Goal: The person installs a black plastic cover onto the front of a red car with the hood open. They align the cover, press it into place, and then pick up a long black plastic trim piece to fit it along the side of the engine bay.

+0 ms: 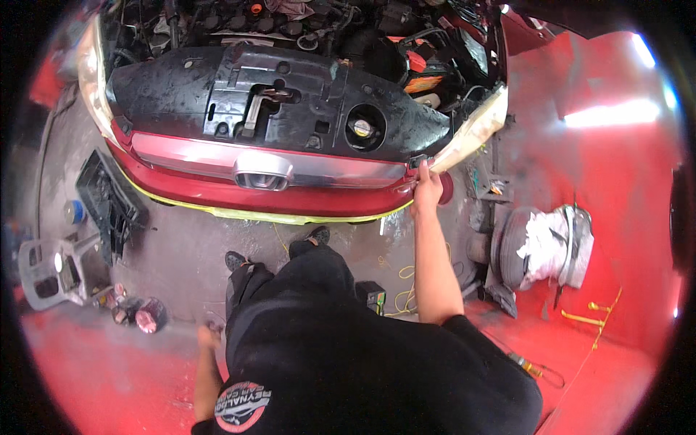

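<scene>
My right hand (428,185) grips the right end of a red front bumper (326,196), its fingers at a small black piece (419,161) beside a headlight area covered in pale masking (484,119). Yellow tape (254,216) runs along the bumper's lower edge, and a silver strip with a raised centre piece (261,171) crosses its top. Above it lies the black engine cover panel (297,101). My left hand (209,335) hangs low at my left side, small and dim, its fingers unclear.
At left stand a grey plastic chair (40,272), dark plastic parts (105,196) and several cans (148,315). At right are a stacked wheel (511,246) with white wrapping, a yellow hose (406,286) and red walls (594,167). A green-and-black box (370,296) sits by my legs.
</scene>
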`<state>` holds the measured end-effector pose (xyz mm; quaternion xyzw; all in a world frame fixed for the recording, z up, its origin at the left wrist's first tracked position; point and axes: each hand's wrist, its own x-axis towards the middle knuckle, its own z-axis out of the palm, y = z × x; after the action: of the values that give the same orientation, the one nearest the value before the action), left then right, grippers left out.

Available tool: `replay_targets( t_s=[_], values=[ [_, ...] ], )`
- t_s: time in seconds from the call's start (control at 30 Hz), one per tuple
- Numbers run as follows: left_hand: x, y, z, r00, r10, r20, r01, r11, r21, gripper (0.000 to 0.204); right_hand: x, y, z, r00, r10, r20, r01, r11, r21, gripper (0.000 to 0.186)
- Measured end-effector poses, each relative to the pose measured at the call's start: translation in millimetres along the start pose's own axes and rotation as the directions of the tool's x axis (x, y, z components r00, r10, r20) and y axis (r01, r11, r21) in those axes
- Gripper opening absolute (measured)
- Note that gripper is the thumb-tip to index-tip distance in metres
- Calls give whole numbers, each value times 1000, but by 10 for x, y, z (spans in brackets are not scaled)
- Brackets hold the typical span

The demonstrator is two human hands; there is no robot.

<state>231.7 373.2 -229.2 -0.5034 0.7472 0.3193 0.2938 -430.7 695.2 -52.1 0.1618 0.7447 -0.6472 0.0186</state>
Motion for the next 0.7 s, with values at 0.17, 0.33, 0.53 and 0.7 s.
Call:
replay_targets(
  t_s=[0.17,0.33,0.53,0.7],
  values=[
    [-221,-781,-88,990,-139,20,136,920,-369,40,140,-53,168,924,329,-196,-324,944,59,30],
    [-97,-1343,-407,987,-147,-61,131,966,-222,39,376,11,202,861,385,-331,-390,919,57,33],
    [415,-1494,-632,979,-95,-181,38,955,-295,29,660,37,-100,824,567,-8,-566,823,54,29],
    [486,-1178,-788,980,-48,-193,-78,801,-594,42,598,125,-389,865,487,116,-500,823,271,41]
  ],
)
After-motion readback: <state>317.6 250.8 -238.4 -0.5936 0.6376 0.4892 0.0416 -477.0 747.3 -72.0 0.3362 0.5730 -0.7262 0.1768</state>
